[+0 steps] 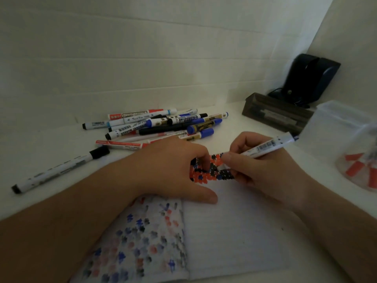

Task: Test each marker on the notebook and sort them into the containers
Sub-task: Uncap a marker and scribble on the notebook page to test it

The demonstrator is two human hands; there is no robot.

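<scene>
An open notebook (234,231) lies in front of me, its left page covered in faded red, blue and black marks. Fresh coloured marks (212,170) sit at the top of the right page. My right hand (255,170) grips a white marker (267,147), its tip down on the page by those marks. My left hand (173,166) rests on the notebook, fingers curled over the marks. A pile of several markers (163,123) lies behind my hands. A dark box-shaped container (277,115) stands at the back right; a clear container (350,144) with red caps inside is at the far right.
A single black-capped marker (59,170) lies apart on the white table at the left. A red marker (120,144) lies just behind my left hand. A dark blue device (312,78) with a cable stands in the back right corner against the white wall.
</scene>
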